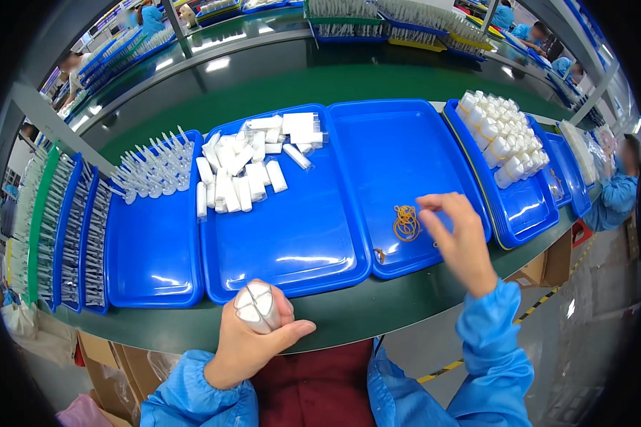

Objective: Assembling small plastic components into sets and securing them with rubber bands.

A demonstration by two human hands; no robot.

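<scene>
Near the table's front edge, my left hand (253,334) is wrapped round a bundle of several white cylindrical packets (258,307), their ends facing up. My right hand (457,231) hovers over the front of a blue tray (399,142), index finger and thumb apart, with nothing seen between them. Just left of its fingertips lies a small heap of yellow-brown rubber bands (406,223). A few stray bands (379,255) are nearer the tray's front edge. In the neighbouring blue tray (292,242), loose white packets (231,164) are piled toward the back left.
At the right, banded white bundles (502,135) fill the back of stacked blue trays (523,213). On the left, a blue tray (149,249) holds upright clear plastic syringe-like parts (157,167); more fill tilted trays (68,228). Co-workers in blue (616,188) sit farther off.
</scene>
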